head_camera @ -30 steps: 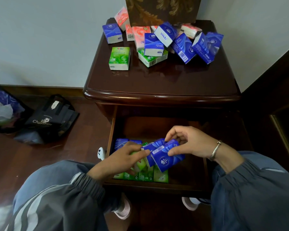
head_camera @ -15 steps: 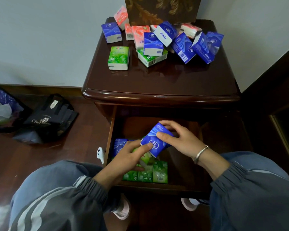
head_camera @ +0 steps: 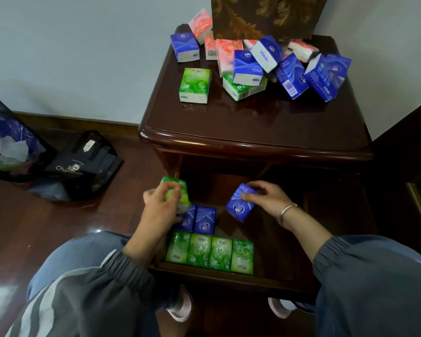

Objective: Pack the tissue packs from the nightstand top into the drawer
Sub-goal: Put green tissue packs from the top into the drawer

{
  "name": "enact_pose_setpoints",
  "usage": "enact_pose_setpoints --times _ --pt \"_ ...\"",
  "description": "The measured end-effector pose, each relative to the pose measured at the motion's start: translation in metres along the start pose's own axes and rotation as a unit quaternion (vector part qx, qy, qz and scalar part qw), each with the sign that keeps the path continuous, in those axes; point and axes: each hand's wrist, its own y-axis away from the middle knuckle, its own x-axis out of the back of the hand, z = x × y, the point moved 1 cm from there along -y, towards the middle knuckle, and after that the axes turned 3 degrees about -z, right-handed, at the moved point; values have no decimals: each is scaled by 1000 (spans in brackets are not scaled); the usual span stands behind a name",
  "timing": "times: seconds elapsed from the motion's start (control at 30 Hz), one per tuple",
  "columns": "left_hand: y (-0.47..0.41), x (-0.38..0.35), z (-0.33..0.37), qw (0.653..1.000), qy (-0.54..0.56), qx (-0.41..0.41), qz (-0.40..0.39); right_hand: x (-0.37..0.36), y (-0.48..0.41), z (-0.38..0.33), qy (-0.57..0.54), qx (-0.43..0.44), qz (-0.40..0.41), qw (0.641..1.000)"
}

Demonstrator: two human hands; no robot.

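Over the open dark wooden drawer, the left hand pinches a green tissue pack at the left side, while the right hand pinches a blue tissue pack, tilted. Four green packs line the near edge; more packs crowd the nightstand top's far end.

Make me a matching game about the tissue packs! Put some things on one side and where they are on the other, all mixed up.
Things:
1. green pack in the left hand
2. blue pack in the right hand
3. row of four green packs
4. lone green pack

Places:
A. on the nightstand top, apart from the pile
B. lying flat along the drawer's front edge
C. held above the drawer's left side
D. held tilted over the drawer's middle

Pairs: 1-C, 2-D, 3-B, 4-A
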Motion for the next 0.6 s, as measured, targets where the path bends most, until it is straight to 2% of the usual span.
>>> enact_pose_setpoints --times 0.1,0.27,0.5,0.6 --pt "-2 9 0 999 31 -24 38 -17 -15 26 92 -34 -51 994" --pt "-2 4 -2 1000 31 -3 1 -41 -30 55 167 -12 -102 981" --pt "-2 -4 -1 999 36 30 -14 -55 -37 68 203 57 -68 975" --pt "1 -8 -1 998 51 37 -24 -55 -35 68 201 63 -88 974"
